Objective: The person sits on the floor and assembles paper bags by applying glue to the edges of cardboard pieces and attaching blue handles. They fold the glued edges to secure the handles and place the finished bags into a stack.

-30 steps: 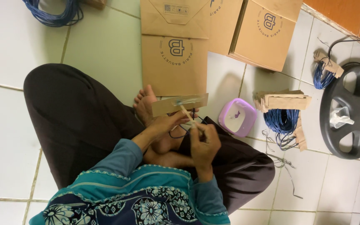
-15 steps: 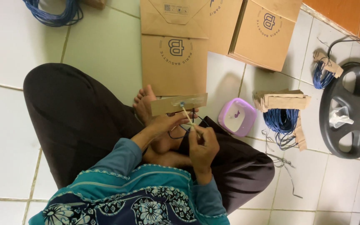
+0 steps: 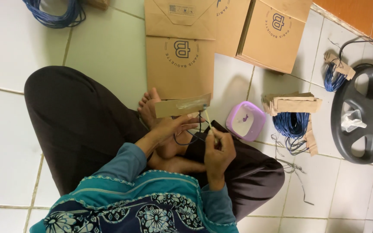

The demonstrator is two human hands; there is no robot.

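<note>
I sit cross-legged on a tiled floor. My left hand [image 3: 169, 129] holds a narrow brown paper strip [image 3: 182, 106] flat above my bare foot, with a dark blue cord loop [image 3: 186, 139] hanging beneath it. My right hand [image 3: 218, 151] grips a thin light stick [image 3: 208, 122] whose tip touches the strip's right end, where the paper looks glossy.
A small lilac tub [image 3: 245, 121] stands right of my knee. Flat brown paper bags [image 3: 180, 64] lie ahead, a stack of paper strips [image 3: 293, 104] and blue cord bundles [image 3: 291, 124] to the right, a black reel [image 3: 362, 114] at far right, another blue coil [image 3: 55, 13] top left.
The stick's tip has shifted slightly along the strip's right end; both hands stay in nearly the same place.
</note>
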